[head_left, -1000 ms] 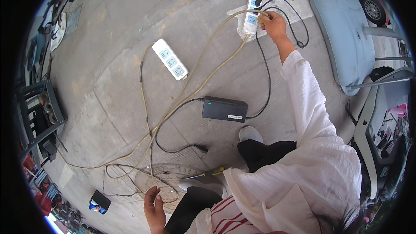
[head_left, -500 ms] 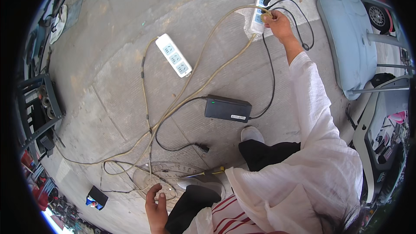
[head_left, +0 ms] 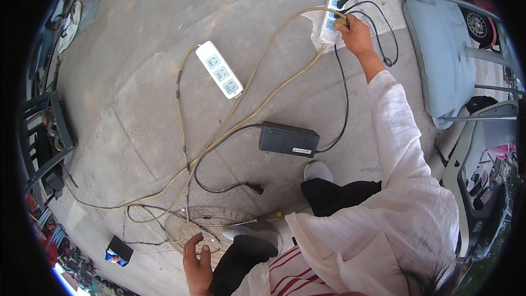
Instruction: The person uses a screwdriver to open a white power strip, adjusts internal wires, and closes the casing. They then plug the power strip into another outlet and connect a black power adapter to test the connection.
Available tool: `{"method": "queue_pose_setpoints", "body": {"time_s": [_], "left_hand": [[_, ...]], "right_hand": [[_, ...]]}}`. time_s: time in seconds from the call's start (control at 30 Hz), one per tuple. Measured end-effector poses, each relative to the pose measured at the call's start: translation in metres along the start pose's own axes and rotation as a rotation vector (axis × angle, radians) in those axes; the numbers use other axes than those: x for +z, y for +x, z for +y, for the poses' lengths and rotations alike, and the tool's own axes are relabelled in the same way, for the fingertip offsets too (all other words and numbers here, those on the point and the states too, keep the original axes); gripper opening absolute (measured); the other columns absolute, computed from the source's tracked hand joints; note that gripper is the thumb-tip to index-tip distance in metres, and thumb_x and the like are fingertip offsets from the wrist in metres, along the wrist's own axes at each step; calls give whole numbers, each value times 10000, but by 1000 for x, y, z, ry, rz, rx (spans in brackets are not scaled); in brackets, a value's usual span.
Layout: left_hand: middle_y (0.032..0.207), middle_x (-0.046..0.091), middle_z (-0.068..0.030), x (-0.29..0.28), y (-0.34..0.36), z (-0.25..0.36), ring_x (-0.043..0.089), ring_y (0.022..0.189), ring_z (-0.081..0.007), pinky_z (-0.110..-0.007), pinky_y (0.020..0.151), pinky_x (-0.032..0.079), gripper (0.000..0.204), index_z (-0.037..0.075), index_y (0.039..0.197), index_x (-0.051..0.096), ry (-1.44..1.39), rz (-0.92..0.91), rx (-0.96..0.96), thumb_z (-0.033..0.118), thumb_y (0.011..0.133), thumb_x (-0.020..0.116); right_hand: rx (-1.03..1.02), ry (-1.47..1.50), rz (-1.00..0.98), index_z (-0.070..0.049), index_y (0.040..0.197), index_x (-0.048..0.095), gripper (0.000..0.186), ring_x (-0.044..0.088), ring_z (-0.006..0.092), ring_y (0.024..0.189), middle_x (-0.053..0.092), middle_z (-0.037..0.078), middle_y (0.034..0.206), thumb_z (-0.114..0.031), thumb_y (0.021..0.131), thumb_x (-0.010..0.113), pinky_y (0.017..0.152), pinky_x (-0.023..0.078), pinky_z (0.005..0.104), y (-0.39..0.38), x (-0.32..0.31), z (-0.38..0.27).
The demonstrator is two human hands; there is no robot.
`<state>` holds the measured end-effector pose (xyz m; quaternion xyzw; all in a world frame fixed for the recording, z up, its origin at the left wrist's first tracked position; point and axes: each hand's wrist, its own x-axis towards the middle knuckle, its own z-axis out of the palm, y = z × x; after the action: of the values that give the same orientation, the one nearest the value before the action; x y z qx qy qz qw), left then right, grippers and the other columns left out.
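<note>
My right hand (head_left: 359,37) is stretched out to the far right, fingers pinched round the yellowish plug (head_left: 342,22) of a tan cable. The plug is at the white power strip (head_left: 330,37); whether its pins are in a socket is hidden by my fingers. Two black plugs, one of them a dark plug (head_left: 342,3), sit in the same strip. Low at the left, my left hand (head_left: 197,263) hangs with thumb and fingers apart, holding nothing, over a round manhole cover (head_left: 205,214). A second white power strip (head_left: 219,70) lies left of centre with bare sockets.
A black charger brick (head_left: 289,138) with a green light lies before my feet, its loose cord ending in a black connector (head_left: 255,188). A yellow-handled screwdriver (head_left: 271,216) is by my shoe. Blue chair (head_left: 438,49) at right, metal frame (head_left: 46,137) at left, small box (head_left: 119,250) lower left.
The view has shifted slightly. My right hand stays at the far power strip with the plug in its fingers, and my left hand keeps its place and pose.
</note>
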<state>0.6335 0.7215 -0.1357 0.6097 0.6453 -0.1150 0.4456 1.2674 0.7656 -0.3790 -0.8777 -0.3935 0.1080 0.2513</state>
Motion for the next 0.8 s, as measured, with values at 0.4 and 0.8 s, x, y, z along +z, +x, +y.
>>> {"method": "queue_pose_setpoints", "body": {"time_s": [0.4, 0.8], "left_hand": [[1263, 612, -188, -5, 12, 6, 551, 1211, -324, -401, 1031, 418, 350, -3, 1266, 587, 80, -62, 152, 197, 979, 565], [1196, 624, -181, -17, -6, 29, 551, 1146, -359, -415, 990, 426, 351, 13, 1226, 592, 16, 25, 172, 111, 890, 619]], "right_hand": [[50, -168, -14, 16, 958, 588, 237, 653, 404, 919, 666, 243, 929, -163, 850, 700, 816, 528, 487, 0, 7, -14], [118, -22, -69, 5, 1021, 611, 306, 646, 416, 947, 681, 232, 988, -213, 834, 715, 811, 510, 475, 9, 17, 8]]}}
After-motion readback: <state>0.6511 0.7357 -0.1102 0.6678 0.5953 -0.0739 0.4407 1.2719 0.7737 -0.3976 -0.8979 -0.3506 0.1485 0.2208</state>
